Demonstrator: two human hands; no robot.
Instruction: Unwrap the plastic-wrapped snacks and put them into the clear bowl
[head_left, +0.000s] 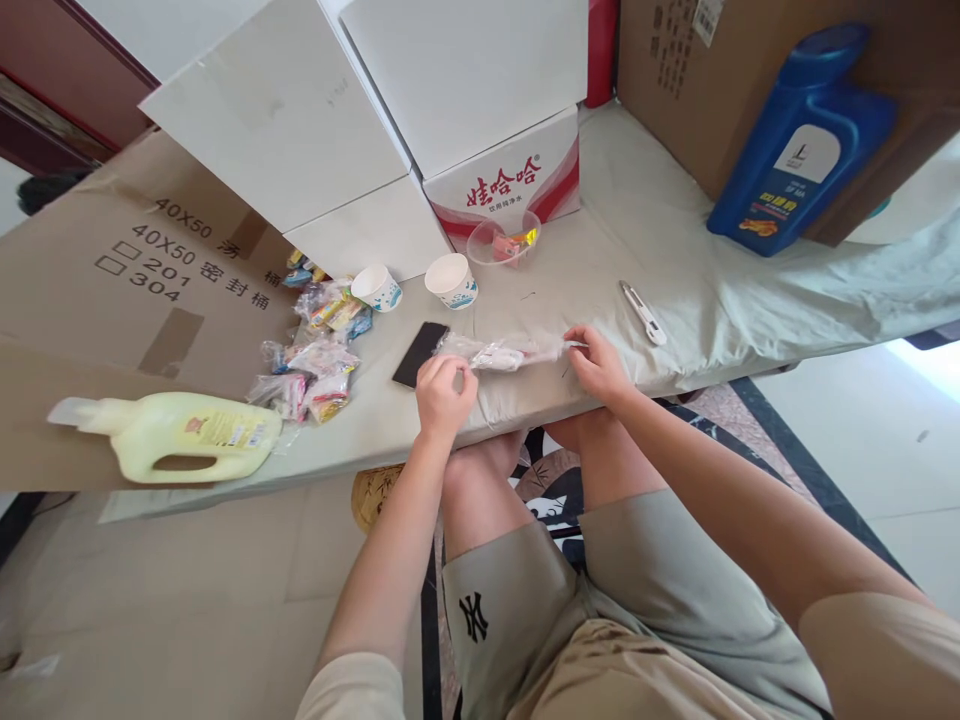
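Note:
A long clear plastic packet (499, 356) with something white inside is stretched low over the cloth-covered surface. My left hand (445, 398) is closed, pinching the packet's left end between thumb and fingertips. At the opposite end, my right hand (598, 366) also pinches the thin plastic. What the white content is, I cannot make out. Just behind my left hand lies a flat dark rectangular object (420, 354), partly beside the packet. To the right of my right hand rests a white utility knife (643, 313).
Two paper cups (452, 281) and a clear plastic bowl (491, 243) with small wrapped items stand behind. Several small packets (322, 360) are heaped left, near a yellow bottle (202, 437) lying sideways. White boxes (480, 80), a brown carton (135, 280) and a blue jug (795, 150) border the surface (645, 220).

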